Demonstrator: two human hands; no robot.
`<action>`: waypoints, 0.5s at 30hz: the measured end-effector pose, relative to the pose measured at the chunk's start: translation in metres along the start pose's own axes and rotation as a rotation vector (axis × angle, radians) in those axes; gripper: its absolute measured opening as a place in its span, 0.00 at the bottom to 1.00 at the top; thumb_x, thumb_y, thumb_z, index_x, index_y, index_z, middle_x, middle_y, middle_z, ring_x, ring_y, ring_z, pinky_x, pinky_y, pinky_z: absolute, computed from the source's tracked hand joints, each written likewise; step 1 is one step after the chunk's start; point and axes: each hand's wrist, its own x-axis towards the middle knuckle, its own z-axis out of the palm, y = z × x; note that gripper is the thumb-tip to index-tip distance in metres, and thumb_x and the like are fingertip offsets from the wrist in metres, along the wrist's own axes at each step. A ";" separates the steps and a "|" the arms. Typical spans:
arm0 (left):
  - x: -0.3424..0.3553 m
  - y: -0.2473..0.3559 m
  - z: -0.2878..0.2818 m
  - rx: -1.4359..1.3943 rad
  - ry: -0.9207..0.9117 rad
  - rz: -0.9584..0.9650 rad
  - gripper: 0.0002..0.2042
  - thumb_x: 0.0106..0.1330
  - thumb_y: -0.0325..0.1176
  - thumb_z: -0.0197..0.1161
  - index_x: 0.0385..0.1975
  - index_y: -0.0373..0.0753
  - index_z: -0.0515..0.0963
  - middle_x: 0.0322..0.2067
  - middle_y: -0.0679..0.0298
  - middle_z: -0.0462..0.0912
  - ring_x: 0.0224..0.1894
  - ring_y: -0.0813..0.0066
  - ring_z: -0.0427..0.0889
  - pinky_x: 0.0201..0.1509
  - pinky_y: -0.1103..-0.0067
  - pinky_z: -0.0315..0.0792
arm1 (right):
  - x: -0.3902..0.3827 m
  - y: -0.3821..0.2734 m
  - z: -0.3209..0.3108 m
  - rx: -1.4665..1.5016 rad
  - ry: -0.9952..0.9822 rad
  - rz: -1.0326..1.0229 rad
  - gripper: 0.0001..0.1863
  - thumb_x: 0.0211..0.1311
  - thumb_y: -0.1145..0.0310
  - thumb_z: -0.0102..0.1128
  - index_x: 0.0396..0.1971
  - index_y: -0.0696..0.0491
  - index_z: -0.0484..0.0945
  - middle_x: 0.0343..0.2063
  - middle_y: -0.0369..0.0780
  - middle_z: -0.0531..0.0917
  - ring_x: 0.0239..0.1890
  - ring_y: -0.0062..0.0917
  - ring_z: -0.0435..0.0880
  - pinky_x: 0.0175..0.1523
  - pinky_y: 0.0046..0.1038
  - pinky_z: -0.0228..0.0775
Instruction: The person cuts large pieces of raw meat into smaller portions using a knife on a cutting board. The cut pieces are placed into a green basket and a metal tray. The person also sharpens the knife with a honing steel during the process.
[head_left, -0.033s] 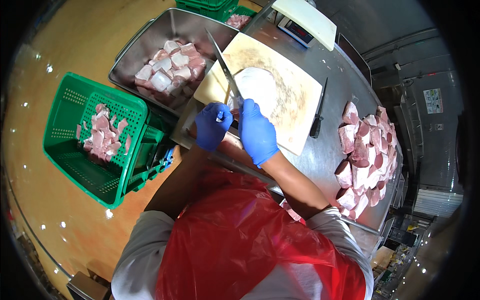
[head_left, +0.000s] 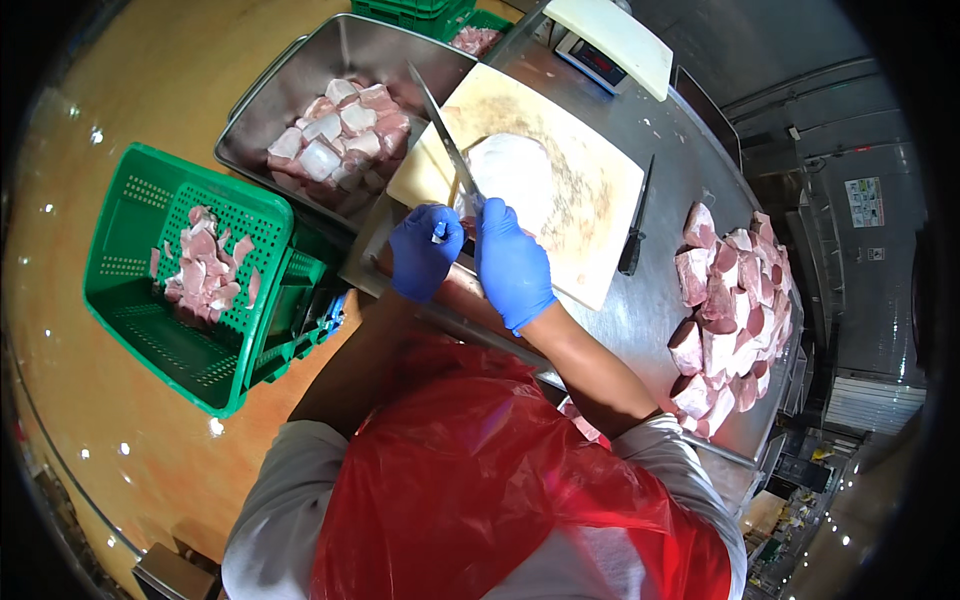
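Both my hands wear blue gloves and are above the near edge of the cutting board [head_left: 575, 135]. My right hand [head_left: 512, 262] is closed around the handle of a long knife [head_left: 443, 128]; its blade slants up and left across the board. Close beside it, my left hand [head_left: 424, 252] makes a fist. A thin yellowish rod [head_left: 455, 190] pokes up from that fist next to the blade; its lower part is hidden. A large piece of meat with white fat [head_left: 512, 175] lies on the board, just beyond my right hand.
Left of the board, a metal tub [head_left: 270, 85] holds cut meat chunks. A green perforated basket [head_left: 130, 270] contains trimmings. A second knife [head_left: 638, 225] rests right of the board. Meat pieces [head_left: 725, 320] are piled on the metal table's right, and a scale [head_left: 592, 65] stands behind.
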 end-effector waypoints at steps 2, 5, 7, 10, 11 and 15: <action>0.000 -0.004 0.002 -0.001 0.023 0.022 0.04 0.56 0.26 0.67 0.26 0.42 0.78 0.28 0.61 0.82 0.33 0.59 0.84 0.37 0.67 0.78 | -0.006 0.006 0.003 -0.072 -0.085 0.029 0.10 0.74 0.67 0.48 0.48 0.56 0.64 0.40 0.56 0.82 0.34 0.57 0.85 0.36 0.52 0.78; 0.000 -0.017 -0.006 -0.016 0.015 0.033 0.04 0.56 0.26 0.68 0.26 0.42 0.79 0.30 0.60 0.83 0.33 0.58 0.84 0.37 0.67 0.78 | -0.051 0.025 -0.015 -0.228 -0.341 0.108 0.11 0.70 0.72 0.48 0.49 0.57 0.65 0.38 0.56 0.83 0.33 0.54 0.86 0.36 0.49 0.81; -0.001 -0.027 -0.008 -0.026 0.032 0.038 0.04 0.56 0.26 0.68 0.26 0.42 0.79 0.32 0.59 0.84 0.33 0.57 0.84 0.36 0.66 0.79 | -0.083 0.043 -0.042 -0.317 -0.436 0.083 0.12 0.67 0.74 0.49 0.48 0.57 0.65 0.36 0.56 0.83 0.32 0.51 0.88 0.34 0.46 0.83; 0.005 -0.036 -0.021 0.005 0.063 -0.084 0.04 0.57 0.27 0.69 0.31 0.41 0.82 0.31 0.61 0.83 0.32 0.66 0.85 0.36 0.73 0.79 | -0.118 0.055 -0.101 -0.448 -0.589 0.076 0.12 0.67 0.74 0.50 0.48 0.56 0.65 0.34 0.55 0.82 0.28 0.51 0.87 0.30 0.46 0.82; 0.007 -0.039 -0.025 0.000 0.085 -0.168 0.05 0.57 0.27 0.69 0.32 0.40 0.82 0.31 0.62 0.83 0.31 0.69 0.85 0.37 0.74 0.79 | -0.125 0.057 -0.116 -0.445 -0.586 0.064 0.11 0.67 0.74 0.50 0.47 0.56 0.64 0.34 0.54 0.82 0.27 0.51 0.87 0.29 0.47 0.81; 0.003 -0.058 -0.027 -0.363 0.192 -0.382 0.06 0.59 0.26 0.69 0.35 0.38 0.83 0.29 0.59 0.81 0.31 0.73 0.82 0.38 0.78 0.77 | -0.132 0.046 -0.132 -0.379 -0.538 0.089 0.10 0.68 0.73 0.49 0.46 0.56 0.64 0.32 0.54 0.82 0.26 0.50 0.87 0.27 0.48 0.80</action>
